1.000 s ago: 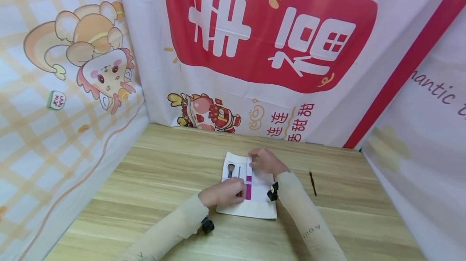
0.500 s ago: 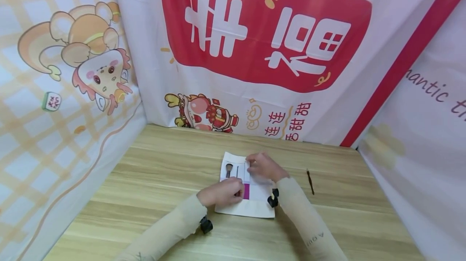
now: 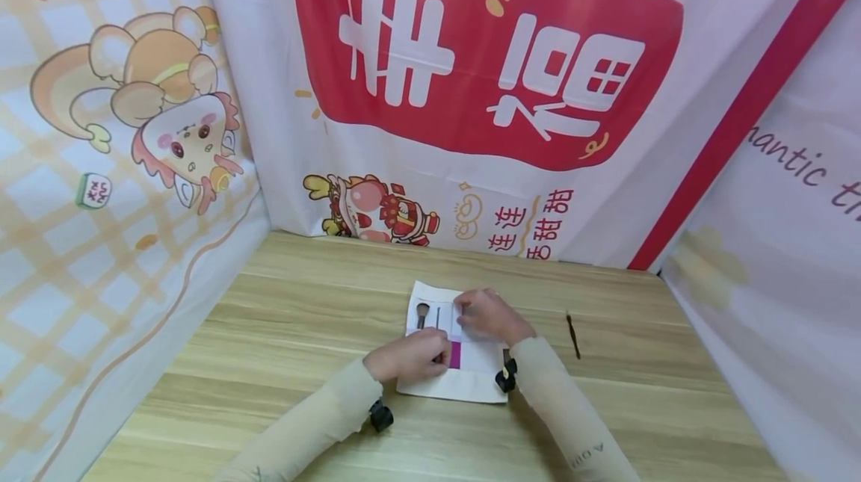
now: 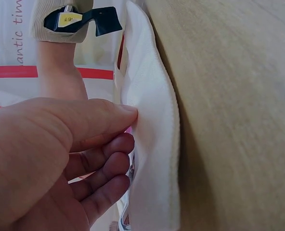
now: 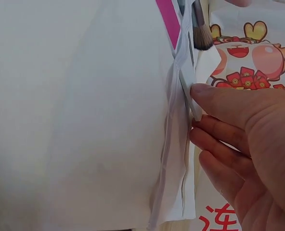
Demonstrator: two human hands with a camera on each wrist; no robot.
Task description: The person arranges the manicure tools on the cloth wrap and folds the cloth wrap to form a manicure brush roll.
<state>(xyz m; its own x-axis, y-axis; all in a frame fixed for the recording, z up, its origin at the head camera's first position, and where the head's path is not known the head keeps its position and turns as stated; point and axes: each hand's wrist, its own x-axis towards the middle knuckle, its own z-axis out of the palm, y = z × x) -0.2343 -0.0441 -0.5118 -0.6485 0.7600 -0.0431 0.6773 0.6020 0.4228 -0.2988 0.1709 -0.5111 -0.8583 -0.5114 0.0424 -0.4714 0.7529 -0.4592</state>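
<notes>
The pouch [image 3: 451, 387] lies spread on the table [image 3: 229, 362], ahead of the person, with both hands at it. Seen from the head, the left hand [image 3: 412, 355] is at its middle, just beside a magenta section [image 3: 455, 355], and the right hand [image 3: 489, 315] is at its far edge. The brush [image 3: 422, 311] and the thin rod [image 3: 439, 317] lie side by side in the pouch, bristles toward the far edge; the left hand covers their lower ends.

Right grip: narrow. The right wrist view shows what the head view mostly hides: thumb and fingers pinch the end of a flat white strip [image 5: 191, 103], which stands at the pocket edge, in line with the magenta section. The brush bristles show beyond it.

Left grip: narrow. The left wrist view shows the thumb tip against the pouch cloth, the forefinger largely hidden beneath the thumb and the other fingers curled. The cloth edge stands slightly off the table there. Only this view shows the yellow label [image 4: 70, 19] on the black device [image 4: 107, 21] at the right wrist.

Only the head view shows the brown tool [image 3: 573, 335], lying on the table to the right of the pouch, apart from both hands. A hanging cloth [image 3: 282, 153] with red print stands behind the table.
</notes>
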